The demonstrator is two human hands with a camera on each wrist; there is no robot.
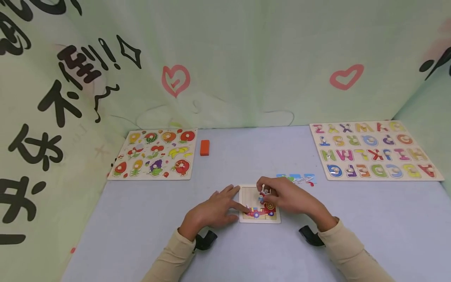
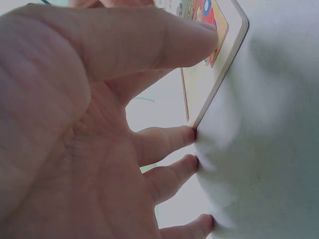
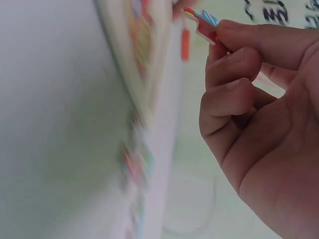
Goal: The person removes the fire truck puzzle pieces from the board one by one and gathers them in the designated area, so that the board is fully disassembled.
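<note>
A small wooden jigsaw tray (image 1: 260,221) lies on the table between the hands, its lower part filled with a red vehicle picture (image 1: 256,212). My left hand (image 1: 216,209) rests at the tray's left side with fingers extended; one digit presses on the picture and other fingertips touch the edge and table. Over the tray's upper right, my right hand (image 1: 290,196) pinches a puzzle piece (image 3: 203,25) between thumb and index finger. In the right wrist view this piece shows red and blue print and is raised above the tray. Several loose puzzle pieces (image 1: 297,179) lie just behind the right hand.
A fruit peg board (image 1: 165,156) lies at the back left, with an orange block (image 1: 204,148) beside it. At the back right is an alphabet board (image 1: 375,154). A pale green curtain (image 1: 246,62) with drawn hearts and writing hangs behind the table (image 1: 141,219).
</note>
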